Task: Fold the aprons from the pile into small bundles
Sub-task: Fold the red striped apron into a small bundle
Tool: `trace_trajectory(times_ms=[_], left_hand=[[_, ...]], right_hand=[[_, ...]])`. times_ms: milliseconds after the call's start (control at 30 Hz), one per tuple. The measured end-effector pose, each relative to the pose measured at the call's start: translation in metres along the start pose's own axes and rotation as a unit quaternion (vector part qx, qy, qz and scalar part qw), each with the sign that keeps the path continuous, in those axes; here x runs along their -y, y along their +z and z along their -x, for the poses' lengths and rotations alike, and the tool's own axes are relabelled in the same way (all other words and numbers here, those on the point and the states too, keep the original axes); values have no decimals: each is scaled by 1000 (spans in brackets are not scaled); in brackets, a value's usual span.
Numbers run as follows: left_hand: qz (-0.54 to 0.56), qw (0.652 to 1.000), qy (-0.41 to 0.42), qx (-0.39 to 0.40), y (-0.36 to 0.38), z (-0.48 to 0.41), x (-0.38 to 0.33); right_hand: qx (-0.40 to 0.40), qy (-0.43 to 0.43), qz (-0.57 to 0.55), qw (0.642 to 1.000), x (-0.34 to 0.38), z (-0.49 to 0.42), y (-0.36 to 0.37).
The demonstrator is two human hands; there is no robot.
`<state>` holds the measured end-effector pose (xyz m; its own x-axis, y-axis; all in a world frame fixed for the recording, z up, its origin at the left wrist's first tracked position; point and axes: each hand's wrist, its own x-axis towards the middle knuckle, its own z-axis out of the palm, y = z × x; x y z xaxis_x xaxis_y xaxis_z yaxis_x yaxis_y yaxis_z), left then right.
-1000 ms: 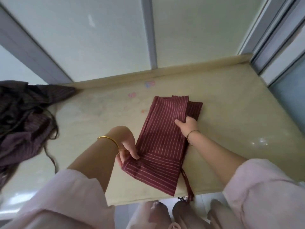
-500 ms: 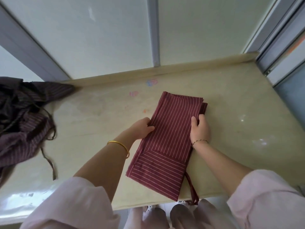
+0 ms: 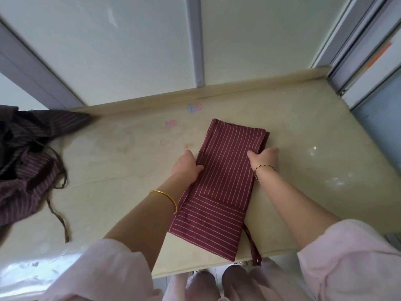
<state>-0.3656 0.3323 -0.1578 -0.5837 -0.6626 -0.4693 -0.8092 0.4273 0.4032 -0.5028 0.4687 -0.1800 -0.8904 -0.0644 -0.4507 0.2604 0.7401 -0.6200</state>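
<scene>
The fingers of the left hand (image 3: 187, 168) pinch the left long edge of the maroon woven-cloth apron with thin white pinstripes (image 3: 225, 183). The thumb lies on top of the cloth and the other fingers are tucked out of sight below it. The right hand (image 3: 264, 159) grips the opposite long edge, thumb laid on the cloth and fingers curled round the side.

A smooth gold bangle (image 3: 165, 199) circles the left wrist, and a thin twisted cord bracelet (image 3: 263, 169) the right. Both arms come out of loose pale pink sleeves (image 3: 102, 272).

We see the apron folded into a long, flat rectangle that lies slantwise on the glossy pale yellow stone table (image 3: 112, 170). Its stripes run lengthwise on the far part and crosswise on the near panel. The near corner reaches the table's front edge, where a narrow maroon tie strap (image 3: 252, 246) hangs over.

Small pink and blue marks (image 3: 194, 108) sit on the table beyond the apron, and we cannot read them. An orange label (image 3: 378, 54) on the grey window frame at right is equally illegible.

Well apart at the left edge lies the rumpled pile of dark purple-brown striped aprons (image 3: 23, 170), with thin cords trailing from it across the table.
</scene>
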Motion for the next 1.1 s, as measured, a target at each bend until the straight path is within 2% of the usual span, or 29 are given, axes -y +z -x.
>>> trace_trajectory(times_ms=[100, 200, 300, 367, 500, 600, 833, 900, 967, 1100], left_hand=[[-10, 998, 8, 60, -7, -1, 7], [16, 996, -20, 88, -16, 3, 24], [123, 985, -82, 85, -30, 8, 47], [178, 977, -104, 45, -38, 9, 59], [146, 984, -84, -62, -43, 7, 67], [154, 982, -88, -67, -35, 1, 68], [148, 979, -86, -112, -26, -7, 64], [155, 976, -81, -126, -24, -9, 64], [153, 975, -81, -141, -22, -10, 64], [157, 974, -83, -139, -21, -11, 66]], right_hand=[[43, -69, 37, 996, 2, 0, 10], [70, -142, 52, 986, 21, 5, 22], [111, -225, 77, 965, 60, 9, 39], [112, -254, 102, 955, 85, 11, 52], [43, -229, 176, 956, 96, 15, 63], [73, -246, 195, 947, 78, 15, 67], [67, -198, 214, 954, 47, 16, 64], [60, -198, 189, 960, 45, 16, 64], [41, -212, 154, 964, 42, 16, 64], [60, -238, 177, 953, 41, 16, 68]])
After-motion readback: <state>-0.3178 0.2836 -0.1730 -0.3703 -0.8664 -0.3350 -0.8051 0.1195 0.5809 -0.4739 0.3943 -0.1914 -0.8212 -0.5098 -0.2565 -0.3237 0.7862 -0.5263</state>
